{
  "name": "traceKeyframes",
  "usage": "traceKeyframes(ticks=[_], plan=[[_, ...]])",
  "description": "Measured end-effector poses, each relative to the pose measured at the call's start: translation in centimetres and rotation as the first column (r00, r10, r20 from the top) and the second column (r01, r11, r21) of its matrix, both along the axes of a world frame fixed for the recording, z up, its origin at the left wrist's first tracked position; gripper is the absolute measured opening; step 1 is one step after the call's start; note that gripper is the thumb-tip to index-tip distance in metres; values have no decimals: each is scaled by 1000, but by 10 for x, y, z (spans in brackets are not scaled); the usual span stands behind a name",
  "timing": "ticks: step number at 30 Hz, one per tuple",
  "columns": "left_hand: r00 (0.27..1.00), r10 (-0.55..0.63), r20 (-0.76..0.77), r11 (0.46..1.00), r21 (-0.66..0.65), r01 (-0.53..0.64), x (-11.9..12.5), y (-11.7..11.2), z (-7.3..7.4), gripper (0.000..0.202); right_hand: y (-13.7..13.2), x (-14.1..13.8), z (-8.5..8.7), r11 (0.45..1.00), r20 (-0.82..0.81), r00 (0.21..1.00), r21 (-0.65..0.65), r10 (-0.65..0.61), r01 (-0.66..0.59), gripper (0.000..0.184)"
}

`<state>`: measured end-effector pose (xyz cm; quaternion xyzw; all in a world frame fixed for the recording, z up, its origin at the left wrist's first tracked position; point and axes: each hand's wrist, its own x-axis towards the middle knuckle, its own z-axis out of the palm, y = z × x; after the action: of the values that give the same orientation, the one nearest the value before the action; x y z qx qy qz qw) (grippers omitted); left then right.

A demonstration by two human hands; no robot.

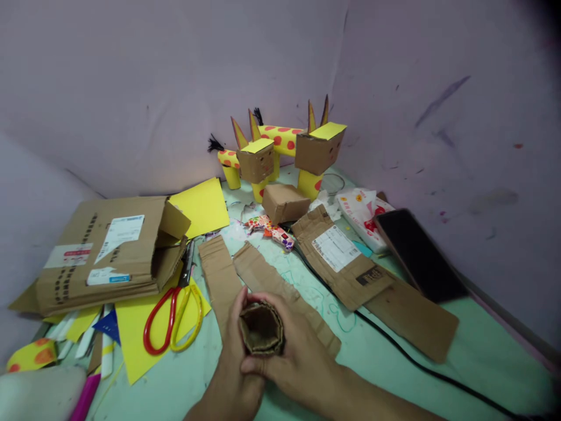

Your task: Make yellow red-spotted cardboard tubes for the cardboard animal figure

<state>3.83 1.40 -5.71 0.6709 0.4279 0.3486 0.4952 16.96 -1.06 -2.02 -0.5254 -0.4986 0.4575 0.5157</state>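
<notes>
A short rolled cardboard tube [262, 352] stands between my hands with its open end facing up towards me. My left hand [234, 365] presses round its left side. From the right, my right hand [302, 351] wraps it, the thumb lying across the front below the rim. Just beyond the hands lie two flat cardboard strips, a left strip [215, 266] and a longer right strip [284, 286]. To the left, scissors [173, 318] with one red and one yellow handle rest on yellow paper [140, 333].
Two cardboard-headed giraffe figures, a smaller one [256, 164] and a larger one [319, 152], stand at the back. A torn carton [100, 234] sits left. Right are a labelled cardboard piece [342, 257], a phone [421, 254] and a black cable [394, 345].
</notes>
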Motion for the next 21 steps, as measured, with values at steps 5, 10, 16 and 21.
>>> traceKeyframes(ticks=[5, 10, 16, 21], plan=[[992, -101, -80, 993, 60, 106, -6, 2, 14, 71, 6, 7, 3, 993, -198, 979, -113, -55, 33, 43], [984, -32, -173, 997, 67, 44, -13, 15, 22, 55, 17, 27, 4, 978, -188, 962, -103, -197, 180, 39], [982, 27, -186, 979, 204, 12, -11, 22, 29, 36, 19, 30, -5, 984, 34, 986, 73, -166, 163, 40], [977, -174, -123, 949, 243, 200, -8, 11, 36, 51, 15, 16, -19, 988, 102, 994, 144, 33, -47, 50]])
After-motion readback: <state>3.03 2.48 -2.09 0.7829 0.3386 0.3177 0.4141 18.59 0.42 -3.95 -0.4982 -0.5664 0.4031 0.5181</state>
